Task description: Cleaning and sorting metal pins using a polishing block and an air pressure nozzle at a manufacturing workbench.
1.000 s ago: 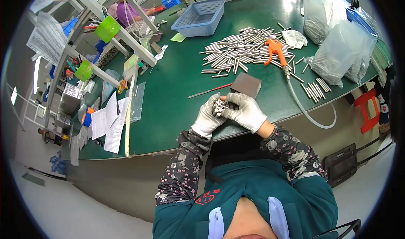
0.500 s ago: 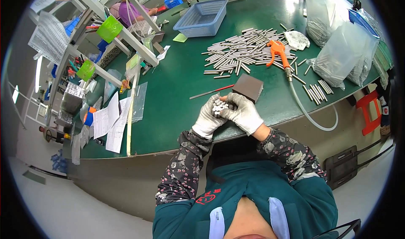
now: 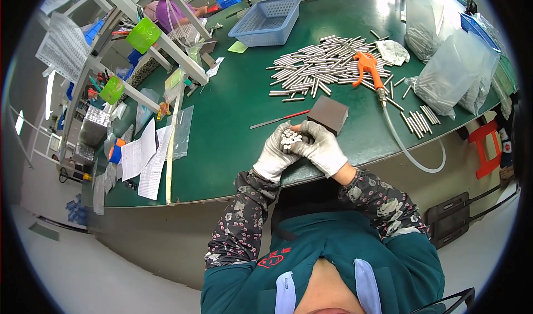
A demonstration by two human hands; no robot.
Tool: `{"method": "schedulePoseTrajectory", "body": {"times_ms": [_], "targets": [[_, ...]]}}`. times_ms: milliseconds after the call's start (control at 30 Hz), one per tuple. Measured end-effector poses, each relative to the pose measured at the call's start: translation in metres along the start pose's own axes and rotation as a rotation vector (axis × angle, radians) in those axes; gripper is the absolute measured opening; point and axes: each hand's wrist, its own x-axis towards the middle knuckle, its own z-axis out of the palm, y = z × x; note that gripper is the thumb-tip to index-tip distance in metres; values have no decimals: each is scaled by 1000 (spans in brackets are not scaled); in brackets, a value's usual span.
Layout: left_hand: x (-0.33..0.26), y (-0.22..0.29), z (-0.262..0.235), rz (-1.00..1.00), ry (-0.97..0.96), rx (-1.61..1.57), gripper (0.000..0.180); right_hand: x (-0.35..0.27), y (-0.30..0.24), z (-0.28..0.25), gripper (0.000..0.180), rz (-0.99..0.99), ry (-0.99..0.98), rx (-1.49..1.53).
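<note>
Both hands wear white work gloves and meet near the front edge of the green table. Between them is a bundle of short metal rods (image 3: pixel 290 139), standing with their round ends facing up. My left hand (image 3: pixel 273 157) closes round the bundle's left side. My right hand (image 3: pixel 322 150) grips it from the right, its fingers curled over the far side. Just beyond the right hand lies a dark brown block (image 3: pixel 328 114). A thin file with a red handle (image 3: pixel 280 119) rests beyond the left hand. Farther off spreads a heap of loose metal rods (image 3: pixel 316 67).
An orange air gun (image 3: pixel 367 67) lies on the heap's right side, its clear hose (image 3: pixel 402 147) looping over the table edge. Bags of rods (image 3: pixel 452 75) stand at right, near a short row of rods (image 3: pixel 416 122). A blue basket (image 3: pixel 266 23) sits at the back; papers (image 3: pixel 147 161) lie left.
Almost nothing differs. The view has shifted very slightly, and both hands stay round the bundle of rods in the same place.
</note>
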Motion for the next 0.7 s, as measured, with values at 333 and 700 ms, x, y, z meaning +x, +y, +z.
{"method": "schedulePoseTrajectory", "body": {"times_ms": [333,700], "targets": [[-1,-4,-2,68,0,183,71,-7,-1,-6,43,54,-76,131],[-1,8,3,23,-16,161,70,-5,-3,-8,34,83,-122,21]]}}
